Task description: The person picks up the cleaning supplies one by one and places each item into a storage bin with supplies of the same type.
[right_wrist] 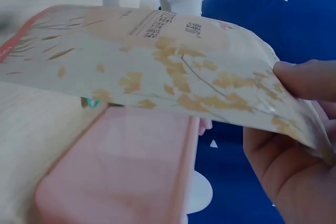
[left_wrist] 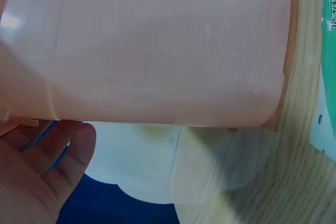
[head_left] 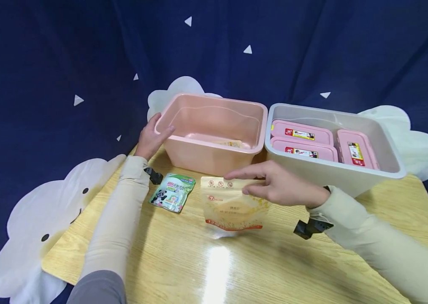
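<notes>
My right hand (head_left: 278,185) pinches a cream-coloured pouch (head_left: 233,213) by its top edge, thumb on one face and fingers on the other. The pouch hangs upright above the wooden table, a red band along its bottom; the right wrist view shows yellow leaf prints on it. At the left end of the pink plastic bin (head_left: 208,157), my left hand (head_left: 150,139) holds the rim, thumb over the inner side. Inside this bin lies a yellowish packet (head_left: 233,144), partly hidden by the front wall. A green pouch with a panda (head_left: 173,193) lies flat before the bin.
To the right of the pink bin, almost against it, stands a whitish bin (head_left: 350,177) containing three pink lidded boxes (head_left: 356,145). Behind the wooden table (head_left: 176,261) hangs a dark blue curtain (head_left: 274,25) with white triangles. White cloud shapes (head_left: 47,211) border the table.
</notes>
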{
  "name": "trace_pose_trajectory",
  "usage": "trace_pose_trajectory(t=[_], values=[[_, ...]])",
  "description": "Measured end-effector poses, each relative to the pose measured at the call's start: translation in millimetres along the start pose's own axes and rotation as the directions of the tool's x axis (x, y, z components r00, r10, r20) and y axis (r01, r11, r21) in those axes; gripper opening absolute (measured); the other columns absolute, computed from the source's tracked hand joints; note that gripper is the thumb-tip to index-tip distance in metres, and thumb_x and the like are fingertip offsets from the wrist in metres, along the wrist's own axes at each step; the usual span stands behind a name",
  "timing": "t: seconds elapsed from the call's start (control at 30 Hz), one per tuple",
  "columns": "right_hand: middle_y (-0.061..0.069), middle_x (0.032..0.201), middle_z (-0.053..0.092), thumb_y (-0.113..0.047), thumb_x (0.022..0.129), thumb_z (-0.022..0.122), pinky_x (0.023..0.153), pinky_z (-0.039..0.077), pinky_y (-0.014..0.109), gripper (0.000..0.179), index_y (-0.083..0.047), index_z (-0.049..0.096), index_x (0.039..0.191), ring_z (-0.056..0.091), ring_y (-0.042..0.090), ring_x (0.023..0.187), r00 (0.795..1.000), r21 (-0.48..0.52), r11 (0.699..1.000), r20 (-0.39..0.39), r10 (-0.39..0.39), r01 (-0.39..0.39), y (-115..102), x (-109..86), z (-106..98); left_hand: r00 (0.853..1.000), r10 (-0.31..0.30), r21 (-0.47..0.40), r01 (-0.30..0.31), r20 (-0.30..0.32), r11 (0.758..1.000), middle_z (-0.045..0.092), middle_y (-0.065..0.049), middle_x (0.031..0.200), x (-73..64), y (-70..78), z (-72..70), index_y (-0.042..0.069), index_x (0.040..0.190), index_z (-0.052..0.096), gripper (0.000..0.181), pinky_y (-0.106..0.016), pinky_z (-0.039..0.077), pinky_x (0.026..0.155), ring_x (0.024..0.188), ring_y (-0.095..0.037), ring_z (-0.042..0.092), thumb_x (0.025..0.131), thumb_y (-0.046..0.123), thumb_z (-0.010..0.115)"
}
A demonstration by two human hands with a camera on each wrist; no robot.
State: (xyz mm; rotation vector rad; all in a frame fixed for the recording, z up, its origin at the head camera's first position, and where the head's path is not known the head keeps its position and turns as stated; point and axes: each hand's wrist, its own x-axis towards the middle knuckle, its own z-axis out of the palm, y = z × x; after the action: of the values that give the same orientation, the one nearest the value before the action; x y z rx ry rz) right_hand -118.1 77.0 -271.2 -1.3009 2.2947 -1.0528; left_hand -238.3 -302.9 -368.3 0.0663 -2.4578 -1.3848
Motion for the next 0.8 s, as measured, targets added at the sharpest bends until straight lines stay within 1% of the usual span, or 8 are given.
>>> trace_pose_trajectory(t=[0.13, 0.2, 0.23, 0.33, 0.43, 0.53, 0.67, 0.8], values=[[0.004, 0.127, 0.069, 0.001, 0.09, 0.066, 0.05, 0.039, 0.02, 0.044, -0.015, 0.065, 0.132, 0.042, 0.003, 0.056, 1.0, -0.032, 0.999, -0.011, 0.021, -0.021, -11, -3.9, -16, 1.0, 0.007, -0.002, -0.007, 0.001, 1.0, 0.044, -0.018, 0.154, 0.1, 0.0, 1.6, 0.013, 0.154, 0.034, 0.078, -0.048, 0.036, 0.117, 0.135, -0.036, 0.048, 0.089, 0.04, 0.066], [0.0, 0.129, 0.068, 0.0, 0.091, 0.066, 0.06, 0.045, 0.02, 0.045, -0.017, 0.065, 0.132, 0.053, 0.005, 0.073, 1.0, -0.056, 0.998, -0.008, 0.023, -0.024, -16, -3.5, -26, 1.0, 0.006, -0.005, -0.006, -0.001, 1.0, 0.043, -0.018, 0.154, 0.3, -0.3, 1.7, 0.012, 0.154, 0.034, 0.078, -0.048, 0.035, 0.118, 0.136, -0.036, 0.047, 0.089, 0.039, 0.067], [-0.001, 0.131, 0.068, 0.0, 0.091, 0.066, 0.064, 0.046, 0.02, 0.045, -0.018, 0.065, 0.132, 0.056, 0.006, 0.081, 1.0, -0.068, 0.997, -0.004, 0.022, -0.022, -18, -2.7, -32, 1.0, 0.006, -0.008, -0.006, 0.0, 1.0, 0.042, -0.018, 0.155, 0.5, -0.1, 1.7, 0.012, 0.154, 0.034, 0.078, -0.048, 0.034, 0.118, 0.136, -0.036, 0.046, 0.089, 0.039, 0.067], [-0.002, 0.131, 0.067, 0.0, 0.092, 0.065, 0.073, 0.049, 0.02, 0.044, -0.019, 0.065, 0.132, 0.059, 0.009, 0.094, 1.0, -0.108, 0.994, 0.008, 0.016, -0.015, -22, 1.1, -49, 1.0, 0.003, -0.013, -0.003, 0.009, 1.0, 0.04, -0.018, 0.157, 1.4, 0.6, 1.8, 0.011, 0.155, 0.032, 0.079, -0.048, 0.033, 0.119, 0.138, -0.036, 0.044, 0.089, 0.039, 0.067], [0.003, 0.126, 0.069, 0.0, 0.092, 0.065, 0.068, 0.049, 0.02, 0.042, -0.015, 0.065, 0.131, 0.06, 0.009, 0.086, 1.0, -0.121, 0.993, 0.017, 0.005, -0.003, -24, 5.8, -63, 1.0, 0.0, -0.017, 0.0, 0.019, 1.0, 0.04, -0.017, 0.157, 1.8, 0.6, 1.9, 0.012, 0.155, 0.032, 0.08, -0.048, 0.033, 0.119, 0.138, -0.035, 0.044, 0.089, 0.039, 0.067], [0.008, 0.12, 0.071, 0.0, 0.091, 0.066, 0.062, 0.049, 0.021, 0.041, -0.012, 0.066, 0.13, 0.06, 0.011, 0.078, 0.999, -0.096, 0.995, 0.006, 0.043, -0.042, -30, 9.7, -76, 1.0, 0.002, -0.013, -0.002, 0.026, 1.0, 0.041, -0.018, 0.156, 1.7, 0.5, 1.7, 0.012, 0.155, 0.031, 0.08, -0.048, 0.034, 0.118, 0.136, -0.036, 0.045, 0.089, 0.04, 0.066], [0.007, 0.119, 0.072, 0.001, 0.091, 0.066, 0.067, 0.055, 0.022, 0.043, -0.019, 0.067, 0.129, 0.066, 0.013, 0.082, 0.99, -0.07, 0.988, -0.052, 0.135, -0.138, -42, 15.0, -92, 1.0, 0.002, -0.005, -0.002, 0.022, 1.0, 0.041, -0.017, 0.156, 1.1, 0.9, 1.0, 0.013, 0.155, 0.032, 0.08, -0.049, 0.034, 0.118, 0.136, -0.036, 0.045, 0.089, 0.041, 0.066], [0.007, 0.116, 0.074, 0.002, 0.09, 0.066, 0.073, 0.059, 0.024, 0.044, -0.02, 0.068, 0.128, 0.07, 0.013, 0.087, 0.981, -0.082, 0.983, -0.115, 0.154, -0.163, -51, 23.8, -110, 1.0, -0.001, -0.004, 0.001, 0.023, 1.0, 0.04, -0.017, 0.156, 0.7, 1.1, -0.2, 0.015, 0.155, 0.032, 0.08, -0.049, 0.034, 0.118, 0.137, -0.035, 0.045, 0.088, 0.042, 0.066]])
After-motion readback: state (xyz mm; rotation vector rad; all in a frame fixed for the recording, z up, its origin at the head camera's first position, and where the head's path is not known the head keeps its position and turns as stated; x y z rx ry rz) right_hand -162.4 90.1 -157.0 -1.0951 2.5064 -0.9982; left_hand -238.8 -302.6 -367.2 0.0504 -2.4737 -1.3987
